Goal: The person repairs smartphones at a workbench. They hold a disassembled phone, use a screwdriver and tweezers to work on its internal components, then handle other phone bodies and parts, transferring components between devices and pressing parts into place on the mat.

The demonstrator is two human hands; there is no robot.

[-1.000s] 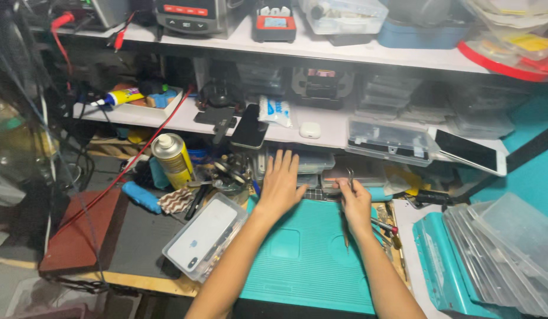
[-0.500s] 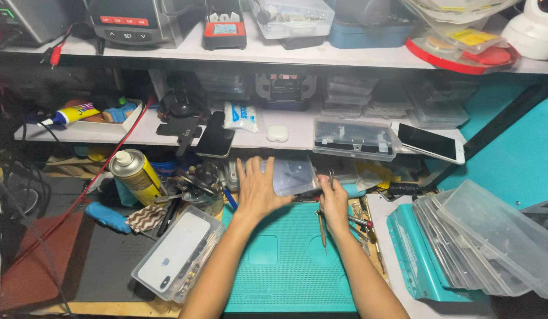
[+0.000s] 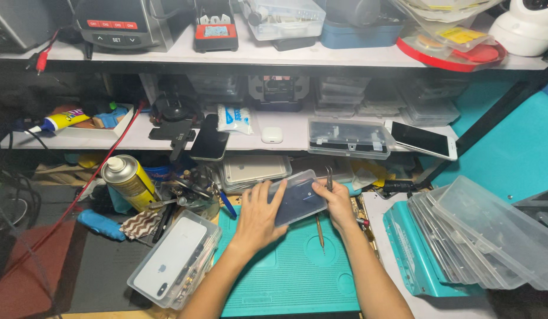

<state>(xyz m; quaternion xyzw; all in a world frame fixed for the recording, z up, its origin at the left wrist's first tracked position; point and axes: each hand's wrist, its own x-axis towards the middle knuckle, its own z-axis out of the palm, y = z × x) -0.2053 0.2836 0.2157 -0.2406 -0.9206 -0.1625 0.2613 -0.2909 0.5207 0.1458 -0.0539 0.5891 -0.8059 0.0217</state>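
Observation:
Both hands hold a clear plastic case with a dark phone inside [image 3: 300, 198], tilted above the far edge of the teal work mat [image 3: 292, 274]. My left hand [image 3: 257, 218] grips its left end from below, fingers spread along the side. My right hand [image 3: 336, 202] pinches its right end. A thin metal tool [image 3: 319, 231] lies on the mat just below the case, between my wrists.
A clear box holding a white phone [image 3: 173, 260] lies left of the mat. A yellow spray can [image 3: 127, 180] and a blue-handled tool [image 3: 101, 224] stand further left. Stacked clear lids on a teal tray [image 3: 481, 236] sit right. Shelves above carry phones, boxes and meters.
Both hands reached to the back of the mat, took hold of the clear case with the dark phone and lifted it toward me. The camera view shifted right and closer.

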